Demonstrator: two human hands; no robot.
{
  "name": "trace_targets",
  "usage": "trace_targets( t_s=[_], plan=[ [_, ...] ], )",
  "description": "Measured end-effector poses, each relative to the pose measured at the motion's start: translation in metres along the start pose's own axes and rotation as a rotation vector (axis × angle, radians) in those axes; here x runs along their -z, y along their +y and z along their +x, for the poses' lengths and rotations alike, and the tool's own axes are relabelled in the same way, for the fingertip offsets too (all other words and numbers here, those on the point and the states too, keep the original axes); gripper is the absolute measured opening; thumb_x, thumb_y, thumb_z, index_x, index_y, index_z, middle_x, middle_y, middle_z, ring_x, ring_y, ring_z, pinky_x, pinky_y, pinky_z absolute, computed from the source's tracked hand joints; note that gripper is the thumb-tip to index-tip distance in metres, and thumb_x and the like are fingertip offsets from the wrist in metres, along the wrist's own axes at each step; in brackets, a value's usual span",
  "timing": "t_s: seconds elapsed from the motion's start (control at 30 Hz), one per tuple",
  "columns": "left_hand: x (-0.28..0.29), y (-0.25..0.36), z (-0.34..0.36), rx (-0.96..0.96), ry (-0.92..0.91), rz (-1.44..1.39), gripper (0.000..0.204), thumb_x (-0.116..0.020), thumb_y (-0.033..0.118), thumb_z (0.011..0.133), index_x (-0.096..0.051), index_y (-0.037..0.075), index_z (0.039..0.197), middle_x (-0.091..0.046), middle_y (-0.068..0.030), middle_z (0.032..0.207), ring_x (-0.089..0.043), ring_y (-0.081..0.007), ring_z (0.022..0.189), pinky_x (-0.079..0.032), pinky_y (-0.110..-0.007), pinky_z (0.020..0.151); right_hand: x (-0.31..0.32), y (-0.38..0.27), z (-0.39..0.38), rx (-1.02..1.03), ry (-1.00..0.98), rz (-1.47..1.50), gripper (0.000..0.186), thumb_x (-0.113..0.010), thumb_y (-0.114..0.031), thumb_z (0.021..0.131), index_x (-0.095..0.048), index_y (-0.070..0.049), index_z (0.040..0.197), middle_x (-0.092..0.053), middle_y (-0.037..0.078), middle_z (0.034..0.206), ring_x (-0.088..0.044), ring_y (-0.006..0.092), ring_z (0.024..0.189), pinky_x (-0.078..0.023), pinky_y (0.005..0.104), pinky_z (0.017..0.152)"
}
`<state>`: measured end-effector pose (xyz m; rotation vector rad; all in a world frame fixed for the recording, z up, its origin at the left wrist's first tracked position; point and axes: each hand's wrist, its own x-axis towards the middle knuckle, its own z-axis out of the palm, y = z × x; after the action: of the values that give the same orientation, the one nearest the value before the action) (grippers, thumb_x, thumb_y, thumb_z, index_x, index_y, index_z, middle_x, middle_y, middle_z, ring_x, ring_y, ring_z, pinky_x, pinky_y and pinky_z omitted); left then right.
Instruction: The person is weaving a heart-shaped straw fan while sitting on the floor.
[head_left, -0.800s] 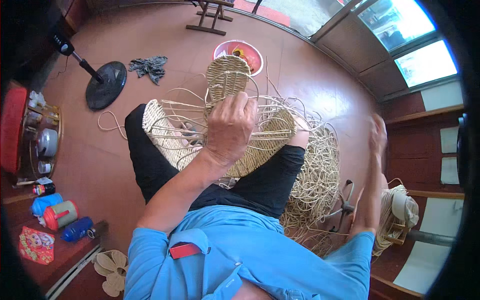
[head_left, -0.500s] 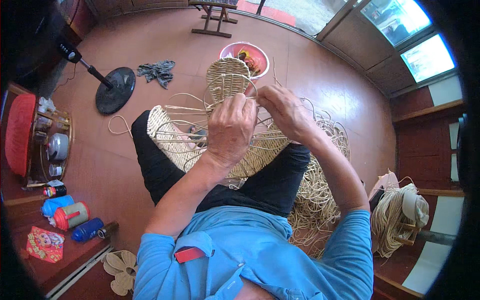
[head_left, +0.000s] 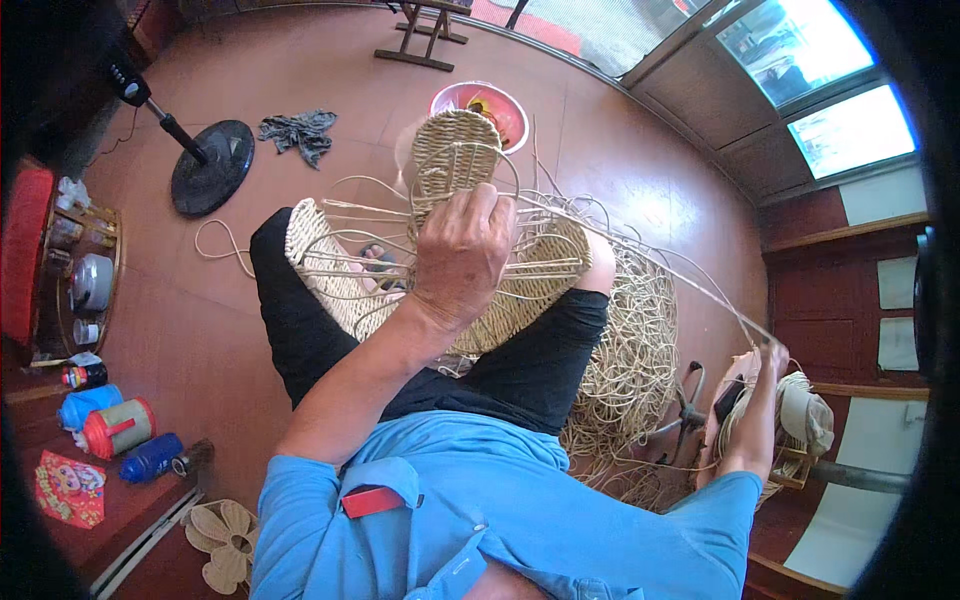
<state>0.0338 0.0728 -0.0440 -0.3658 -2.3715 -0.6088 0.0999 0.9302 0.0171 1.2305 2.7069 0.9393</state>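
Observation:
Across my lap lies a woven piece of pale straw-coloured cord with rounded petal-like lobes; its upright far lobe (head_left: 455, 150) rises beyond my left hand (head_left: 463, 250). That hand is closed on the weaving at the lobe's base, where several loose strands stick out. Far out to the right, my right hand (head_left: 768, 362) grips a cord (head_left: 715, 297). From the weaving, the cord stretches nearly straight to it. Loops of cord arch over the right lobe (head_left: 555, 255) and the left lobe (head_left: 315, 240). My left fingers hide the join.
A tangled heap of cord (head_left: 630, 360) lies right of my legs, beside a dark metal stand base (head_left: 690, 415). Ahead are a pink basin (head_left: 515, 115), a grey cloth (head_left: 300, 135) and a fan base (head_left: 212, 168). Bottles, including a blue one (head_left: 150, 457), stand at left.
My right hand has swung from beside my left hand far out to the lower right, drawing the cord out long. My left hand keeps its hold. The view has shifted slightly.

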Motion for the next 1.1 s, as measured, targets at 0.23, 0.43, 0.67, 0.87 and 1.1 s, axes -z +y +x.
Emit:
trace_targets(
  t_s=[0.23, 0.43, 0.67, 0.87, 1.1],
  plan=[
    [0.013, 0.001, 0.006, -0.051, -0.08, 0.106, 0.017, -0.08, 0.021, 0.095, -0.069, 0.011, 0.103, -0.061, -0.0073, 0.098, -0.069, -0.0268, 0.093, -0.058, -0.042, 0.081, 0.166, -0.304, -0.204, 0.627, 0.001, 1.596, 0.043, -0.073, -0.016, 0.109, -0.067, -0.005, 0.15, -0.072, 0.012, 0.145, -0.067, 0.0241, 0.133, -0.052, 0.0354, 0.115],
    [0.011, 0.011, 0.01, -0.073, -0.025, 0.046, 0.018, -0.08, 0.023, 0.095, -0.069, 0.011, 0.103, -0.062, -0.0095, 0.097, -0.069, -0.0318, 0.093, -0.056, -0.046, 0.081, 0.342, -0.4, -0.373, 1.297, -0.008, 1.438, 0.029, -0.066, -0.016, 0.107, -0.074, -0.011, 0.135, -0.077, 0.017, 0.129, -0.07, 0.038, 0.125, -0.051, 0.0513, 0.111],
    [0.01, 0.021, 0.009, -0.042, -0.069, 0.049, 0.016, -0.08, 0.021, 0.096, -0.07, 0.01, 0.098, -0.063, -0.0098, 0.095, -0.069, -0.0331, 0.091, -0.056, -0.047, 0.08, 0.324, -0.433, -0.383, 1.45, 0.287, 1.45, 0.02, -0.054, -0.006, 0.105, -0.065, -0.008, 0.121, -0.074, 0.018, 0.1, -0.072, 0.0427, 0.107, -0.05, 0.0541, 0.101],
    [0.02, 0.019, 0.021, -0.041, -0.051, 0.003, 0.014, -0.081, 0.02, 0.096, -0.071, 0.01, 0.095, -0.066, -0.0094, 0.094, -0.071, -0.0329, 0.088, -0.056, -0.048, 0.077, 0.219, -0.404, -0.262, 0.714, 0.247, 1.243, 0.02, -0.057, -0.014, 0.105, -0.073, -0.015, 0.117, -0.083, 0.009, 0.104, -0.079, 0.0316, 0.091, -0.061, 0.045, 0.076],
    [0.021, 0.018, 0.017, 0.027, -0.189, -0.076, 0.015, -0.079, 0.017, 0.095, -0.07, 0.007, 0.103, -0.064, -0.0125, 0.1, -0.069, -0.0346, 0.097, -0.056, -0.049, 0.087, 0.074, -0.319, -0.163, 0.152, -0.177, 0.932, 0.037, -0.065, -0.031, 0.108, -0.072, -0.013, 0.139, -0.081, 0.014, 0.121, -0.078, 0.0298, 0.102, -0.061, 0.0464, 0.09]
  ],
)
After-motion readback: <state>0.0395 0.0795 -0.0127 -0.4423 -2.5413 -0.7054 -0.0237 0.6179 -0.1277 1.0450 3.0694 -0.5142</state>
